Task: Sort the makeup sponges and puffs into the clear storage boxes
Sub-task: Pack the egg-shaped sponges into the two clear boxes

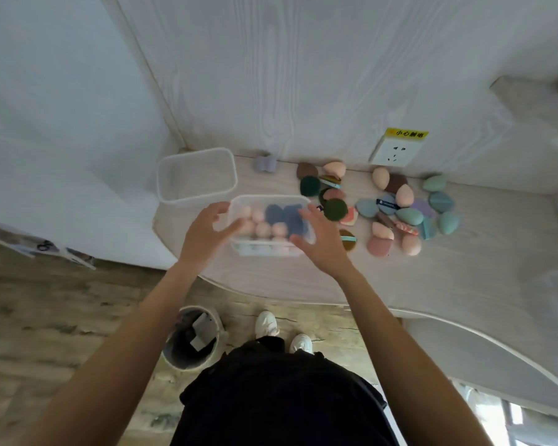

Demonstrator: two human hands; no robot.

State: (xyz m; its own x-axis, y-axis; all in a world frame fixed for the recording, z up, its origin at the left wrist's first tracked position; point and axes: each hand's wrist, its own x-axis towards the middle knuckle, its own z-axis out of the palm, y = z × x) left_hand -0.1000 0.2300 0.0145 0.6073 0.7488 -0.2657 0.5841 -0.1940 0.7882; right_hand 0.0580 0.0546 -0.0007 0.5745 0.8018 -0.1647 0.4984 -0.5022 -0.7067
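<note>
A clear storage box [271, 198] stands on the pale wooden desk [464, 268], holding several pink and blue sponges. My left hand [207, 235] is at its left side and my right hand [319, 241] at its right side, both with fingers spread and nothing in them. A second clear box [196, 175], with nothing in it, stands behind and to the left. To the right lies a loose heap of sponges and puffs: dark green puffs [335, 209], pink sponges [404, 195] and teal sponges [409, 216]. A lilac sponge [264, 163] sits alone by the wall.
A wall socket [395, 152] with a yellow label sits above the heap. The desk's curved front edge runs below the box. On the floor stand a waste bin [192, 338] and my white shoes [266, 323].
</note>
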